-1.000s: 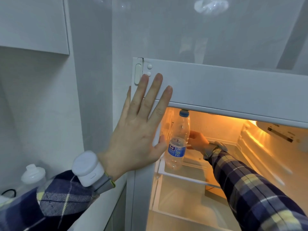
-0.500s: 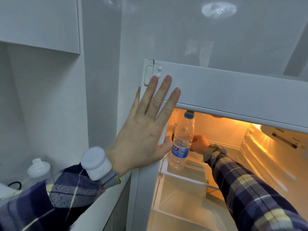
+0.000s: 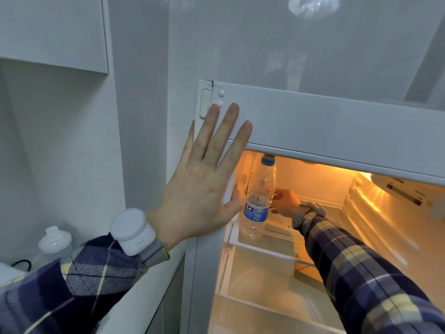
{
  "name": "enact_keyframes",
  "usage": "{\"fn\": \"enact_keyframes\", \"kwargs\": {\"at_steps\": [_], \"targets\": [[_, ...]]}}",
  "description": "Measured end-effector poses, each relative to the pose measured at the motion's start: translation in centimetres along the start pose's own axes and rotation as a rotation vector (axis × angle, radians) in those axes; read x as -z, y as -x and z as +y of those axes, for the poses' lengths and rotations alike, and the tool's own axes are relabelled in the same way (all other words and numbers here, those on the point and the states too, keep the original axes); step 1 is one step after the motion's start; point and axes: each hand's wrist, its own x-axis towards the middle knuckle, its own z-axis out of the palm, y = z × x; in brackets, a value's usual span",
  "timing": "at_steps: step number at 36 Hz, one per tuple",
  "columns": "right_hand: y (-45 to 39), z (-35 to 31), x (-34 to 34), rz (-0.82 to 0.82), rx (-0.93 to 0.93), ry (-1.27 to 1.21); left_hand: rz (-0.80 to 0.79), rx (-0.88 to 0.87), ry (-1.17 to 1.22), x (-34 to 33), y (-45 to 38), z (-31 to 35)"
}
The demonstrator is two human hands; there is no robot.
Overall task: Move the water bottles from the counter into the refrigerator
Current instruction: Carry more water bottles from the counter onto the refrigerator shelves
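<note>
A clear water bottle (image 3: 258, 201) with a blue cap and blue label stands upright on the top glass shelf (image 3: 272, 249) of the open, lit refrigerator (image 3: 313, 116), at the shelf's left front. My right hand (image 3: 285, 203) reaches inside and grips the bottle's middle from behind; its fingers are partly hidden by the bottle. My left hand (image 3: 202, 179) lies flat with straight fingers against the refrigerator's left front frame, thumb near the bottle.
The refrigerator door (image 3: 397, 213) stands open on the right. A lower drawer (image 3: 265, 297) sits under the shelf. At the lower left a white-lidded container (image 3: 55, 239) stands on the counter under a wall cabinet (image 3: 53, 32).
The bottle has shifted slightly and sits upright on the shelf, still in my right hand. My left hand stays flat on the frame. The view has drifted a little.
</note>
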Motion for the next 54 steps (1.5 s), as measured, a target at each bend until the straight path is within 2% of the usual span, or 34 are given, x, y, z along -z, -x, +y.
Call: {"fn": "enact_keyframes", "kwargs": {"at_steps": [8, 15, 21, 26, 29, 32, 35, 40, 41, 42, 45, 47, 48, 50, 51, 53, 54], "targets": [[2.5, 0.5, 0.5, 0.075, -0.038, -0.021, -0.047, -0.006, 0.016, 0.4, 0.4, -0.1], [7.2, 0.8, 0.1, 0.264, 0.036, 0.194, -0.112, -0.037, 0.064, 1.1, 2.4, -0.3], [13.8, 0.2, -1.6, 0.294, 0.066, 0.279, -0.249, -0.066, 0.090, 1.4, 6.6, 0.8], [19.5, -0.6, -3.2, 0.367, 0.126, 0.238, -0.367, -0.082, 0.168, 1.5, 11.6, 1.5], [22.9, -1.0, -4.3, 0.336, 0.151, 0.194, -0.465, -0.024, 0.272, 1.7, 15.3, 1.9], [25.4, -1.4, -5.6, 0.251, 0.193, 0.191, -0.561, 0.095, 0.353, 2.2, 18.9, 2.2], [27.7, -2.0, -7.4, 0.081, 0.263, 0.257, -0.637, 0.201, 0.375, 3.6, 22.5, 2.4], [31.3, -3.7, -11.6, -0.477, 0.370, 0.448, -0.714, 0.458, 0.318, 8.3, 29.0, 3.9], [32.0, -3.4, -11.8, -0.522, 0.374, 0.472, -0.720, 0.476, 0.339, 8.1, 29.8, 4.1], [33.0, -4.4, -13.2, -0.614, 0.423, 0.510, -0.732, 0.564, 0.306, 10.0, 31.8, 5.0], [34.9, -3.9, -14.9, -0.682, 0.453, 0.529, -0.748, 0.697, 0.303, 11.5, 35.1, 6.8], [36.3, -4.1, -17.3, -0.781, 0.505, 0.532, -0.773, 0.860, 0.264, 14.5, 38.1, 8.9], [36.5, -3.7, -17.4, -0.787, 0.492, 0.515, -0.772, 0.871, 0.273, 14.6, 38.8, 9.1], [38.6, -3.8, -20.3, -0.915, 0.541, 0.522, -0.811, 1.021, 0.215, 18.4, 42.2, 11.9], [38.7, -3.9, -20.2, -0.907, 0.532, 0.529, -0.800, 1.032, 0.219, 18.5, 42.7, 11.9], [41.5, -4.0, -23.5, -1.026, 0.594, 0.528, -0.829, 1.184, 0.136, 22.9, 45.8, 15.3], [41.5, -3.8, -23.5, -1.027, 0.595, 0.514, -0.809, 1.199, 0.140, 23.0, 46.3, 15.6]]}}
